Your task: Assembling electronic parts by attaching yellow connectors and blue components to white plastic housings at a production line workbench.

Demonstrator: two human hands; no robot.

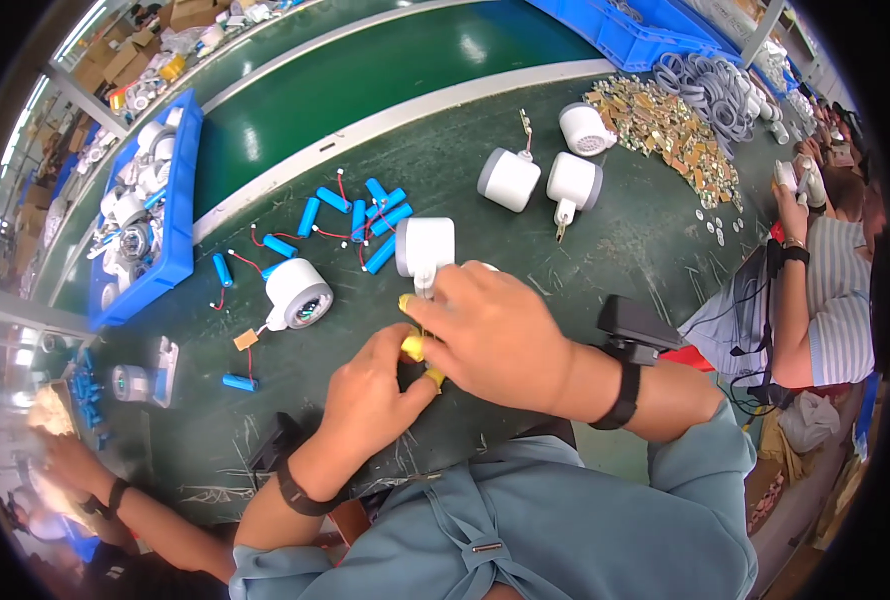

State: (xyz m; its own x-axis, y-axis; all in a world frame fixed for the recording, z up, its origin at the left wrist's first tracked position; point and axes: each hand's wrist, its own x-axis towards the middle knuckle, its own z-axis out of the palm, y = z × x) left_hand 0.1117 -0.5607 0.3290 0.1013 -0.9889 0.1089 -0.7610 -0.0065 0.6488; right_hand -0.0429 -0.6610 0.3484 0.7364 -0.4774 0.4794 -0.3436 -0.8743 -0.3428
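Note:
My left hand [370, 395] and my right hand [505, 340] meet low in the middle, over the near part of the green bench [385, 455]. Yellow covers sit on some fingertips. The fingers of both hands are pinched close together, and whatever lies between them is hidden. Just beyond my right fingers stands a white cylindrical housing [430, 245] with a grey rim and a short stem; I cannot tell whether they touch it. Left of it another white housing [298, 293] shows a dark round face, near a small tan board [246, 340] with a wire. Several blue battery cells [390, 219] lie behind.
Three more white housings [510, 180] stand at the far right of centre. Beyond are heaped small boards [670, 130] and grey rings [705, 90]. A blue crate [180, 230] of white parts stands left. Co-workers' arms [165, 525] [791, 290] reach in at both sides.

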